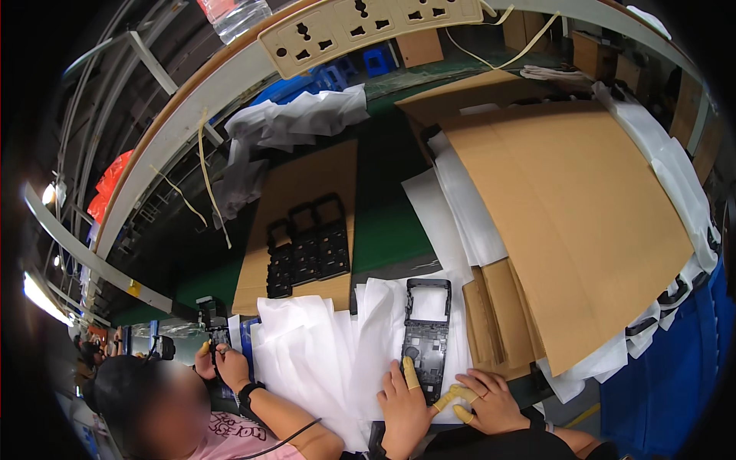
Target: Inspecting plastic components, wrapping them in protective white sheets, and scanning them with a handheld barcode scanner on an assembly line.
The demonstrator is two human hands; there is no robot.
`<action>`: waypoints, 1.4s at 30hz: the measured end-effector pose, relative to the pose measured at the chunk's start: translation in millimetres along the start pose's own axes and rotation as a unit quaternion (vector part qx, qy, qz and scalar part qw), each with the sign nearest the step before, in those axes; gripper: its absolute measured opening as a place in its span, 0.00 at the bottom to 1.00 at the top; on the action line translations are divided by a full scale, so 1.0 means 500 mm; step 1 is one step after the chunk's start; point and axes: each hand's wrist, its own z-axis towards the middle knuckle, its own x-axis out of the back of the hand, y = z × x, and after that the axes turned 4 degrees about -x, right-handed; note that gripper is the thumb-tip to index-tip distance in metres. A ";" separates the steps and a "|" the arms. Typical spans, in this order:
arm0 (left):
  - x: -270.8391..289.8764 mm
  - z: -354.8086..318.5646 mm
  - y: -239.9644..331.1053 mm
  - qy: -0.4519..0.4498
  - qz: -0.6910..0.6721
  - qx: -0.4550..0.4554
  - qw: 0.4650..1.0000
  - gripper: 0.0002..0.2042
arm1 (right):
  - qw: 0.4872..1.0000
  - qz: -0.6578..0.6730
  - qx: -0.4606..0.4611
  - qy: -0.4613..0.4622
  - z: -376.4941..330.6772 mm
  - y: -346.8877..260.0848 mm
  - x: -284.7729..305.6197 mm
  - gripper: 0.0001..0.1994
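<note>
A black plastic housing [426, 341] lies on white sheets in front of me, its large rectangular opening toward the far end. My left hand [405, 402] holds its lower left edge, with a yellow-cotted finger along the side. Close to its lower right corner is my right hand [491, 402], fingers apart and slightly bent, with yellow cots on some of them. The fingertips of both hands nearly meet at the near end, so the exact contact there is hard to make out.
Several similar black housings [308, 249] rest on a cardboard sheet [253, 264] ahead. White foam sheets [303, 345] lie left of my work. A large cardboard sheet [575, 207] covers a stack at right. At left, a co-worker's hands [230, 364] hold a dark part. A power strip [368, 31] hangs overhead.
</note>
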 end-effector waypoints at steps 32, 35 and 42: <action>-0.029 -0.102 -0.107 -0.136 -0.938 -0.046 0.317 0.54 | 0.999 -0.028 0.028 0.023 0.003 -0.002 -0.010 0.20; 0.132 -0.015 -0.019 -0.106 -0.943 0.049 0.313 0.49 | 0.999 -0.045 0.018 0.005 0.003 0.006 -0.005 0.20; 0.191 0.052 0.017 -0.056 -0.982 -0.082 0.163 0.38 | 0.999 -0.039 0.020 0.025 0.006 -0.007 -0.008 0.18</action>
